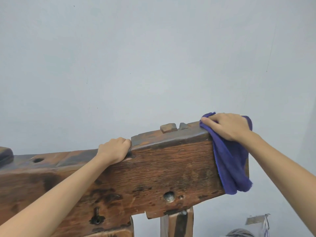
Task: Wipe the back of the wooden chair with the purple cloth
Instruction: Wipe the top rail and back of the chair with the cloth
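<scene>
The chair's back is a thick, dark, worn wooden beam [171, 166] running across the lower half of the view, with holes and notches in it. The purple cloth [230, 165] hangs over the beam's right end, draped down its side. My right hand [227, 126] presses the cloth's upper part onto the top right corner of the beam, fingers curled over it. My left hand [114, 151] grips the top edge of the beam at a step in the wood, left of the middle.
A plain pale wall [153, 57] stands close behind the chair. A wooden post [177, 221] supports the beam below. A grey striped object [239, 233] and a taped patch [256, 219] sit at the bottom right.
</scene>
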